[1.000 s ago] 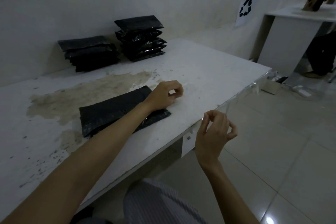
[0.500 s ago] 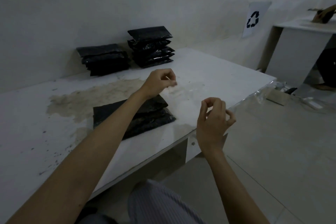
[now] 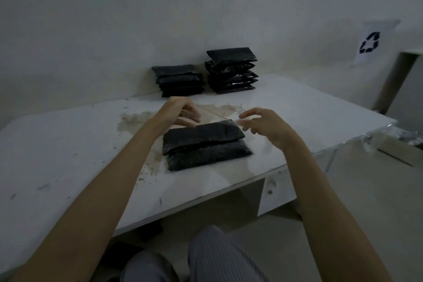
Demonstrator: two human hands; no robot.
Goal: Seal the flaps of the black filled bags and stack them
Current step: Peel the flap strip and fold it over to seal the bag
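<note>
- The black filled bag (image 3: 203, 144) lies flat in front of us on the white bench (image 3: 297, 107), near its front edge, with its flap (image 3: 201, 136) folded over the upper half so that a crease runs across the middle.
- Our left hand (image 3: 183, 112) is at the bag's far left corner, its fingers bent down toward the flap; we cannot tell whether they pinch anything or only touch the bag.
- Our right hand (image 3: 265, 126) hovers just beside the bag's far right corner, fingers loosely spread and slightly curled, holding nothing that we can make out; it is blurred.
- A thin pale line (image 3: 215, 115) runs between the two hands just behind the bag; we cannot tell what it is.
- Under and behind the bag, the bench shows a brownish stain (image 3: 137, 119), with dark specks scattered toward the front left.
- At the back of the bench, against the wall (image 3: 114, 30), two stacks of the same black bags stand side by side, close but apart: a lower stack (image 3: 179, 81) on the left and a taller stack (image 3: 232, 71) on the right.
- On the wall to the far right hangs a white sheet with a black recycling symbol (image 3: 369, 42), beside the edge of another white piece of furniture (image 3: 398, 80).
- At the bottom of the view we see our own knees in striped grey trousers (image 3: 217, 256), and pale floor tiles (image 3: 366, 190) to the right of the bench.
</note>
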